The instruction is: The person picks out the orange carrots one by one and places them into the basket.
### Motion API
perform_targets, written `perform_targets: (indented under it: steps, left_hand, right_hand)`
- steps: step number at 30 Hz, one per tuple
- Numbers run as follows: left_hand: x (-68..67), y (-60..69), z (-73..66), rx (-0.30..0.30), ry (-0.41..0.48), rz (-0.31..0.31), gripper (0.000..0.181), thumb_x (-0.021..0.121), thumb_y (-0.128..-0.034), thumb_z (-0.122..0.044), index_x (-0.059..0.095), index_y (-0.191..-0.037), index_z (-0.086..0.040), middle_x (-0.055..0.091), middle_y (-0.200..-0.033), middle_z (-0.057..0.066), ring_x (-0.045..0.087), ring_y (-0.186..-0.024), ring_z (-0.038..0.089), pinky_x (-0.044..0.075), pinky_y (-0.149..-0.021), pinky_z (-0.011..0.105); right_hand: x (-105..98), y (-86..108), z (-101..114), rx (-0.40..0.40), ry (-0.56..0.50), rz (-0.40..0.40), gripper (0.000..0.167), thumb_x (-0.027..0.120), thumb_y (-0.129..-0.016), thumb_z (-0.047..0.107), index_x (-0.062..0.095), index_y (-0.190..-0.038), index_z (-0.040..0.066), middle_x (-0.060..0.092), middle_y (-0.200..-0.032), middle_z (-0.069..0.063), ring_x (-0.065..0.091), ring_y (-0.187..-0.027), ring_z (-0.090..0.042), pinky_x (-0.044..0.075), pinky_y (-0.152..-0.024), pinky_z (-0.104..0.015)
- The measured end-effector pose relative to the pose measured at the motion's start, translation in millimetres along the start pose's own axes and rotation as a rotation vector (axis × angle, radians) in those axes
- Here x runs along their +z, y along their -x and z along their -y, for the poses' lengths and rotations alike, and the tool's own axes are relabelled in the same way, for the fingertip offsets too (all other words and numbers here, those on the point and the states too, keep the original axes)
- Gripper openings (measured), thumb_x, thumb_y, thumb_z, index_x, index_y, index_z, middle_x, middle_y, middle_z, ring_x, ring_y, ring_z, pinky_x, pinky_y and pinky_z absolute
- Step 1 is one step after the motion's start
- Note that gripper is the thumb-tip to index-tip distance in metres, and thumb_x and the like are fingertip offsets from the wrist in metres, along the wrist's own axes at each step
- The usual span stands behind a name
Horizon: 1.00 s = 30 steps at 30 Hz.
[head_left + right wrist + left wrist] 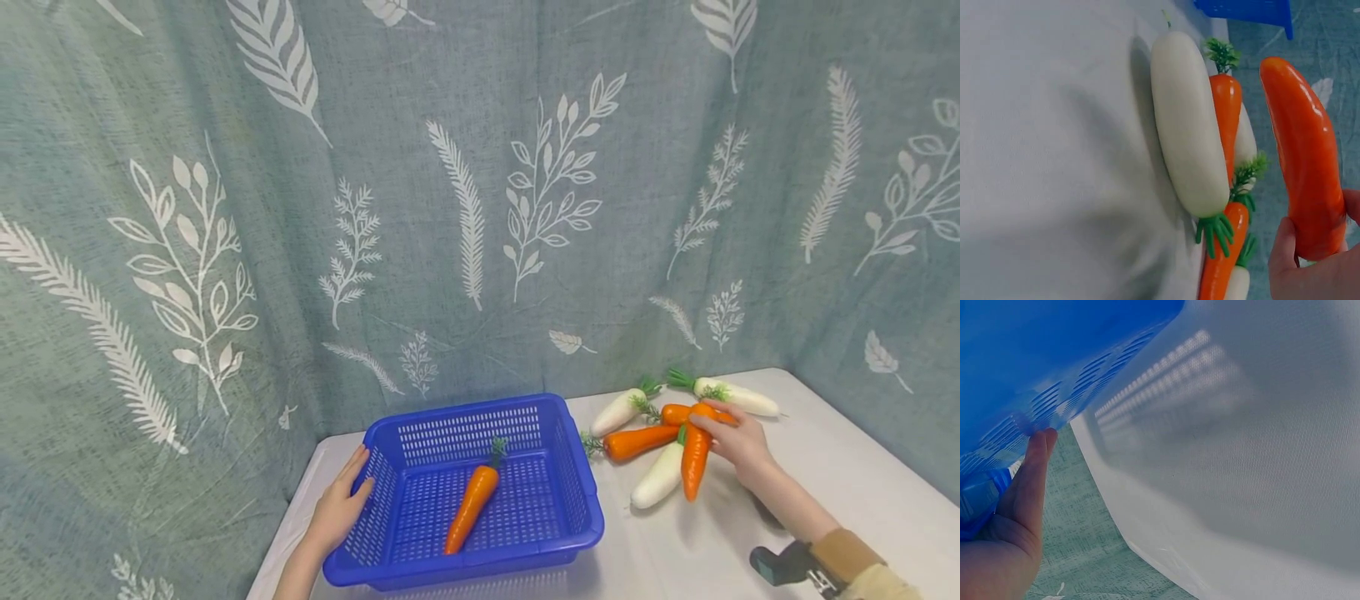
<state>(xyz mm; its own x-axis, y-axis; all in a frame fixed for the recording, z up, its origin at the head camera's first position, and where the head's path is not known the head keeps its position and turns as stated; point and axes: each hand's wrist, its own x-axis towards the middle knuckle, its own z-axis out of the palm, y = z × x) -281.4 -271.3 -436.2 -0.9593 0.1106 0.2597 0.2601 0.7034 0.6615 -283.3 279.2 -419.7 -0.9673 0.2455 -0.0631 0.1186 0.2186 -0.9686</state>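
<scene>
My right hand (738, 442) holds an orange carrot (696, 462) by its thick end, with the narrow end pointing down. In the right wrist view that carrot (1307, 156) stands clear of the pile beside it. Under and behind it lie a white radish (654, 482) with green leaves and a carrot (637, 442). My left hand (336, 507) rests at the left side of a blue basket (465, 560). Its straight fingers touch the slotted wall (1047, 403) in the left wrist view. One carrot (474, 504) with a leafy top lies inside the basket.
Another carrot (675, 413) lies farther back, partly hidden by the hand and held carrot. Two more white radishes, a left one (617, 412) and a right one (738, 396), lie near the table's back edge. A leaf-patterned curtain (480, 208) hangs behind the white table (840, 467).
</scene>
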Motion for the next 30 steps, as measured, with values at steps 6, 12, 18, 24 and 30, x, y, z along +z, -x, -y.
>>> perform_targets:
  steps: [6, 12, 18, 24, 30]
  left_hand:
    - [-2.0, -0.5, -6.1, -0.064, -0.037, 0.049, 0.052, 0.046, -0.1019, -0.010, 0.030, -0.146, 0.012, 0.023, -0.155, 0.026, 0.024, -0.140, 0.047, 0.023, -0.111, 0.061]
    - [-1.4, -0.3, -5.1, -0.062, -0.029, 0.048, 0.052, 0.046, -0.1018, -0.010, 0.030, -0.146, 0.011, 0.023, -0.155, 0.026, 0.023, -0.140, 0.047, 0.022, -0.111, 0.061]
    - [-2.3, 0.1, -5.4, -0.054, -0.029, 0.042, 0.052, 0.046, -0.1014, -0.010, 0.031, -0.146, 0.012, 0.024, -0.155, 0.026, 0.024, -0.139, 0.048, 0.022, -0.111, 0.062]
    - [-2.6, 0.1, -4.4, -0.051, -0.034, 0.033, 0.052, 0.046, -0.1009, -0.009, 0.031, -0.146, 0.012, 0.024, -0.155, 0.027, 0.024, -0.139, 0.048, 0.022, -0.110, 0.062]
    - [-2.8, -0.6, -2.2, -0.034, -0.032, 0.028, 0.051, 0.047, -0.1007, -0.009, 0.032, -0.145, 0.013, 0.025, -0.154, 0.028, 0.024, -0.139, 0.048, 0.023, -0.111, 0.061]
  right_hand:
    - [8, 2.2, 0, -0.003, -0.048, 0.035, 0.062, 0.053, -0.100, 0.018, 0.025, -0.149, -0.008, 0.027, -0.148, -0.035, 0.058, -0.103, -0.016, 0.055, -0.086, -0.027]
    - [18, 2.3, 5, 0.016, -0.084, 0.039, 0.063, 0.054, -0.099, 0.019, 0.025, -0.150, -0.006, 0.022, -0.151, -0.034, 0.042, -0.129, -0.040, 0.053, -0.089, -0.027]
    - [30, 3.7, 8, 0.029, -0.222, 0.056, 0.067, 0.058, -0.097, 0.018, 0.025, -0.151, -0.004, 0.021, -0.152, -0.030, 0.055, -0.093, -0.003, 0.053, -0.078, -0.016]
    - [45, 8.4, 15, 0.056, -0.312, 0.080, 0.069, 0.061, -0.096, 0.017, 0.025, -0.151, -0.003, 0.023, -0.152, -0.029, 0.055, -0.085, 0.001, 0.053, -0.077, -0.017]
    - [60, 14.8, 23, 0.074, -0.408, 0.072, 0.066, 0.061, -0.096, 0.012, 0.027, -0.150, -0.003, 0.035, -0.141, -0.022, 0.056, -0.079, 0.001, 0.052, -0.074, -0.016]
